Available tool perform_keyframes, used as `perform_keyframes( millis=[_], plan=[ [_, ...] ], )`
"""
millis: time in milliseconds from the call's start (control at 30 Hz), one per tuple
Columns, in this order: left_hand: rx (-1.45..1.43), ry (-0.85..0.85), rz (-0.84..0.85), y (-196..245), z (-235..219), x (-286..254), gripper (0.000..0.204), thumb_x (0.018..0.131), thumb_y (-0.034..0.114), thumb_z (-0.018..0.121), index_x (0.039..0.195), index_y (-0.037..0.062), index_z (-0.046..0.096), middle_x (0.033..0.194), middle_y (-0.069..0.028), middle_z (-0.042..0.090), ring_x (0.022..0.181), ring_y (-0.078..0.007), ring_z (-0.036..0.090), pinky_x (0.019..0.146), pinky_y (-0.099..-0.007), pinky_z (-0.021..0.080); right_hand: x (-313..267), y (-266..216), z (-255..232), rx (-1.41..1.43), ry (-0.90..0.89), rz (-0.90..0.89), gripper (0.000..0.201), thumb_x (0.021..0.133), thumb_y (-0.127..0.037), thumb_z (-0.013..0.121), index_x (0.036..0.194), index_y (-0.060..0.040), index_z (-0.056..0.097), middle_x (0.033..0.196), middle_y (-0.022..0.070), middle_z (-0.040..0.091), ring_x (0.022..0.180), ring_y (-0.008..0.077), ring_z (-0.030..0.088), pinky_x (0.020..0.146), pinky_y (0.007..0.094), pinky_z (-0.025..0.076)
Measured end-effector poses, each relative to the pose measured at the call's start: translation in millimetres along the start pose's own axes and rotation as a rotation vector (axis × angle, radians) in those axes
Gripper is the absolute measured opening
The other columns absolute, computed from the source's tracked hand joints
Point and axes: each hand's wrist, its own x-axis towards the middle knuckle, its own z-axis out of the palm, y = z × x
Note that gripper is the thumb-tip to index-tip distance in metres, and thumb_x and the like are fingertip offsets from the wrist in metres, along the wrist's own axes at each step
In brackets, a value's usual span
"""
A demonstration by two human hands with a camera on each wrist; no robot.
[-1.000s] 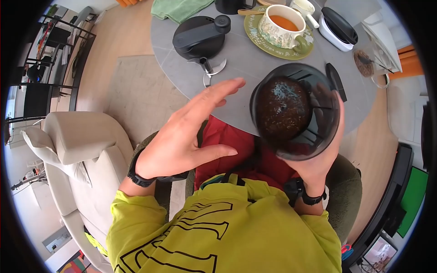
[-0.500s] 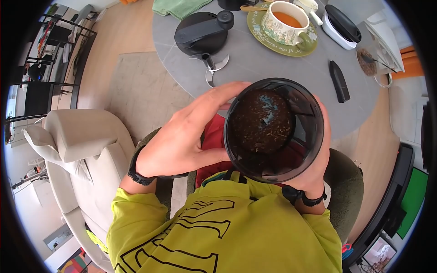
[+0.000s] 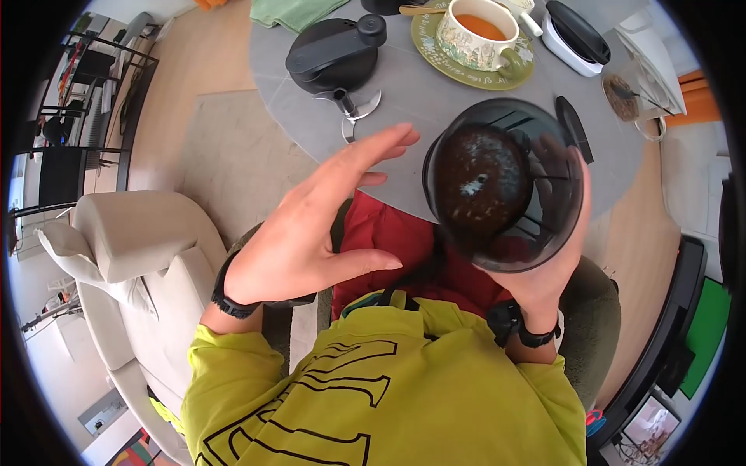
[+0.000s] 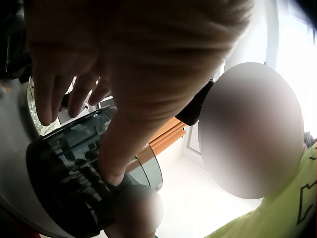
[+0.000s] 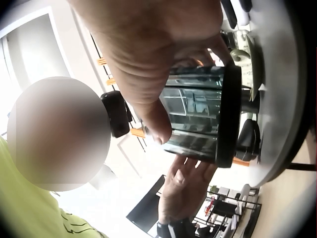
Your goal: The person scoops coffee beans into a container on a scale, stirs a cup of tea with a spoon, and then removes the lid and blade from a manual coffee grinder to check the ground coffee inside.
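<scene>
My right hand grips a smoky see-through chopper bowl from its right side, thumb near the body side. The bowl is tipped so its mouth faces the head camera, and a dark brown mass shows at its bottom. My left hand is held to the left of the bowl, fingers spread in a loose curve, with a gap between in the head view. The right wrist view shows the right thumb along the bowl's ribbed wall. On the table lie a black chopper lid and a blade piece.
The round grey table bears a patterned cup of orange-brown liquid on a green saucer, a black-and-white container, a dark slim object, a clear tub and a green cloth. A cream sofa stands left.
Half a second ago the bowl was against the left hand; now it has swung right and away from it, as it stood one second ago. The brown mass looks blurred.
</scene>
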Motion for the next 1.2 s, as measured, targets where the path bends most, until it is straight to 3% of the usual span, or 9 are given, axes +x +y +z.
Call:
perform_keyframes(
  millis=[300,467,533,600,767,1000,1067,1133,1200],
  plan=[
    [0.007,-0.007,-0.015,0,-3,1,0.101,0.063,0.008,0.084,0.146,0.0004,0.026,0.148,-0.0178,0.035,0.136,-0.0311,0.037,0.104,-0.0425,0.038,0,-8,-3,-0.032,-0.203,0.09,0.123,0.048,-0.023,0.093,0.144,0.0022,0.021,0.141,0.0227,0.038,0.13,0.0333,0.042,0.108,0.0434,0.035],
    [0.038,0.019,0.019,2,-2,-1,0.094,0.065,0.002,0.079,0.145,0.0052,0.029,0.145,-0.014,0.038,0.129,-0.0308,0.044,0.101,-0.0399,0.044,4,-1,-1,-0.019,-0.015,0.006,0.121,0.046,-0.022,0.094,0.142,0.0033,0.025,0.139,0.021,0.042,0.128,0.03,0.044,0.107,0.0404,0.036],
    [0.051,0.023,-0.007,3,-1,0,0.093,0.065,0.006,0.081,0.144,0.0025,0.031,0.144,-0.0154,0.04,0.131,-0.0304,0.043,0.104,-0.0398,0.04,1,-12,2,0.127,-0.24,0.071,0.118,0.052,-0.013,0.092,0.143,0.0035,0.019,0.139,0.0195,0.04,0.126,0.0268,0.046,0.105,0.0396,0.038],
    [0.058,0.029,-0.03,5,0,0,0.093,0.065,0.01,0.083,0.143,-0.0002,0.033,0.143,-0.0167,0.042,0.132,-0.03,0.042,0.106,-0.0396,0.036,3,-16,5,0.111,-0.265,0.092,0.118,0.051,-0.014,0.093,0.142,0.0046,0.021,0.137,0.0188,0.043,0.124,0.0267,0.048,0.105,0.039,0.038],
    [0.178,0.021,-0.049,5,-1,-3,0.09,0.064,0.013,0.083,0.14,-0.0018,0.036,0.133,-0.017,0.052,0.126,-0.029,0.049,0.105,-0.039,0.037,5,-14,10,0.098,-0.274,-0.006,0.115,0.051,-0.014,0.093,0.141,0.0043,0.024,0.136,0.0178,0.045,0.124,0.0264,0.048,0.104,0.0385,0.039],
    [0.136,-0.021,-0.031,4,-2,-3,0.086,0.068,0.008,0.079,0.142,0.0047,0.033,0.141,-0.0146,0.043,0.123,-0.0325,0.049,0.098,-0.0384,0.045,5,-11,2,0.085,-0.279,0.077,0.116,0.052,-0.012,0.092,0.142,0.0037,0.022,0.136,0.0186,0.044,0.123,0.0274,0.049,0.104,0.0391,0.038],
    [0.007,0.003,-0.024,1,0,-1,0.098,0.064,0.008,0.083,0.145,0.0022,0.029,0.145,-0.0162,0.04,0.132,-0.0307,0.042,0.104,-0.0422,0.039,5,0,-1,0.043,0.0,0.052,0.115,0.052,-0.012,0.092,0.143,0.0034,0.022,0.136,0.0179,0.045,0.123,0.0279,0.049,0.105,0.0388,0.038],
    [0.003,0.015,-0.03,1,-1,-2,0.1,0.063,0.008,0.083,0.146,0.0029,0.028,0.146,-0.016,0.039,0.133,-0.0306,0.041,0.104,-0.0424,0.039,6,-6,0,-0.047,0.057,0.059,0.117,0.051,-0.011,0.092,0.143,0.003,0.022,0.136,0.0179,0.044,0.123,0.0285,0.049,0.104,0.0389,0.039],
    [-0.002,0.016,-0.033,1,-1,-1,0.102,0.062,0.007,0.083,0.147,0.0037,0.027,0.147,-0.0159,0.038,0.134,-0.0304,0.039,0.104,-0.0426,0.04,4,-12,-2,-0.065,-0.219,0.069,0.116,0.051,-0.01,0.091,0.143,0.0032,0.022,0.137,0.0188,0.043,0.123,0.0287,0.049,0.104,0.0392,0.039]
  ],
)
